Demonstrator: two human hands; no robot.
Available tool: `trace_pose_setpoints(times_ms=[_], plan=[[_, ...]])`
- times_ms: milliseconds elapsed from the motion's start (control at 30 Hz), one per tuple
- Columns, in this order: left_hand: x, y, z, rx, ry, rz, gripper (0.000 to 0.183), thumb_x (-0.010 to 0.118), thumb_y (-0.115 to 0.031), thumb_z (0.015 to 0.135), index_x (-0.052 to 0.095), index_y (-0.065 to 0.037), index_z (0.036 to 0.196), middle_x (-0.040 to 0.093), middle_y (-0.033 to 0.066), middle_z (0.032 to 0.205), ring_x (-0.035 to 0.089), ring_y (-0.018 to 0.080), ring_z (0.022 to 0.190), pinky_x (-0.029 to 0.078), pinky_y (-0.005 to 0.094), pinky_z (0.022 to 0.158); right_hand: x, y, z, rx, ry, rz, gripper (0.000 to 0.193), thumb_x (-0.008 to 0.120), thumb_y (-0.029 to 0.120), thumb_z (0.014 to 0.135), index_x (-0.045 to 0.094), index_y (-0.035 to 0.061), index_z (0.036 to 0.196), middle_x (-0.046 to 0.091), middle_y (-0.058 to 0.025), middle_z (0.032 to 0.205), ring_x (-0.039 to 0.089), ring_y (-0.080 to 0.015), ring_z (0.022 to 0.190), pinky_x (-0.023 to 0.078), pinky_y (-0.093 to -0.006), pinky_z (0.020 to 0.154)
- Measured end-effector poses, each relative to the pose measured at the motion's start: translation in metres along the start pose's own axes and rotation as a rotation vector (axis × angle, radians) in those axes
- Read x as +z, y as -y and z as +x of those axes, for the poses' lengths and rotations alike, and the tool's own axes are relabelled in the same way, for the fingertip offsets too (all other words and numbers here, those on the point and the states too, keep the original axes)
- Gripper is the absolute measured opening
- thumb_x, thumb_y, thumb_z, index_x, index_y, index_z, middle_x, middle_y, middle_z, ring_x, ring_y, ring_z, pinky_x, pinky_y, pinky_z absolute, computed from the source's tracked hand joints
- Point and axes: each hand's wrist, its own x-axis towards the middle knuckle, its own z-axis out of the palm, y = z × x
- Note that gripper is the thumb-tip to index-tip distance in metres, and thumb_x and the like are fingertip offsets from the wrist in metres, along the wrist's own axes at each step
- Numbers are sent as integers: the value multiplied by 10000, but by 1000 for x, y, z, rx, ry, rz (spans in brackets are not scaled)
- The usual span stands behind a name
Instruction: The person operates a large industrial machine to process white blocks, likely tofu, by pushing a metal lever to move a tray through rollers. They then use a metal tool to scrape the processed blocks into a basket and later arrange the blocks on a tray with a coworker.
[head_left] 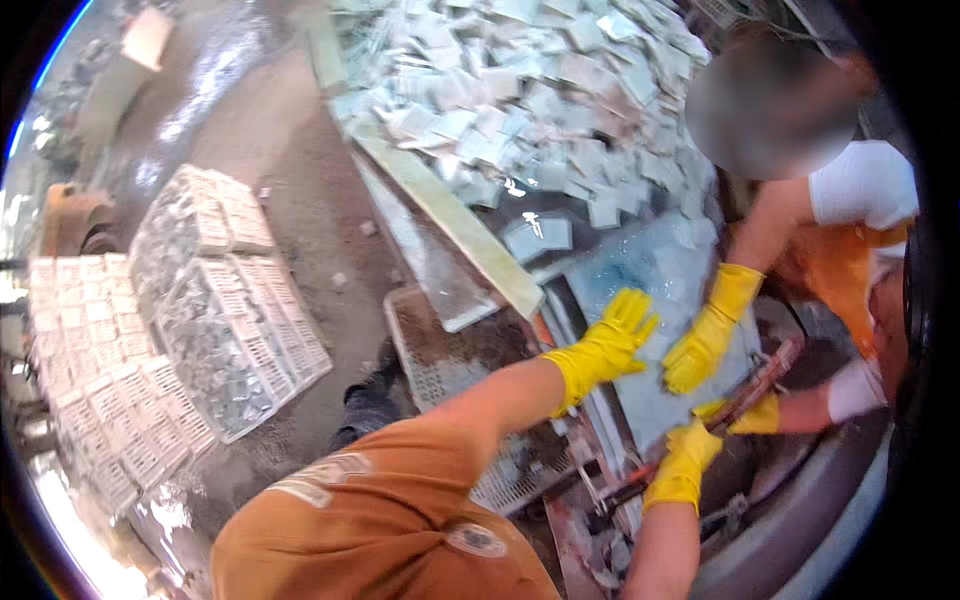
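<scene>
My left hand (605,350), in a yellow rubber glove, reaches out with its fingers spread over a wet, pale blue-white flat surface (640,290). My right hand (685,468), gloved the same way, is closed around a rusty reddish bar (752,385) that slants up to the right. A co-worker's yellow-gloved hand (708,335) lies flat over the pale surface, right of my left hand. The co-worker's other glove (758,415) is at the bar beside my right hand, partly hidden. Many flat, square white pieces (500,90) lie heaped beyond our hands.
A pale board edge (450,225) borders the heap on the left. Under my left arm is a perforated crate (425,335). Farther left stand stacked white crates (110,370) and crates of broken pale pieces (205,310) on wet floor. The co-worker, in an orange apron (840,285), is at right.
</scene>
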Motion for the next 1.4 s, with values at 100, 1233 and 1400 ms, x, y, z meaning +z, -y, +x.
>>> trace_pose_setpoints(times_ms=[100, 1233, 1400], plan=[[-9, 1, -14, -90, 133, 0, 959, 734, -547, 816, 398, -77, 1581, 281, 263, 1658, 185, 469, 1557, 62, 604, 1276, 3, 38, -23, 168, 35, -68, 243, 693, 263, 904, 732, 64, 1038, 688, -100, 741, 696, -270, 682, 526, -432, 562], [1, -61, -78, 135, 161, 5, 868, 721, -341, 759, 456, -26, 1523, 340, 306, 1621, 290, 488, 1520, 152, 634, 1254, -5, -6, 22, 29, 114, 152, 297, 610, 274, 906, 648, -2, 1009, 650, -203, 906, 620, -343, 672, 490, -508, 549], [-125, -32, -189, -23, -113, 91, 775, 778, -289, 761, 539, -33, 1452, 427, 252, 1568, 390, 464, 1454, 245, 583, 1234, -1, 23, 14, 218, 279, 215, 433, 672, 361, 875, 648, -15, 1088, 650, -199, 1018, 602, -335, 794, 541, -496, 726]])
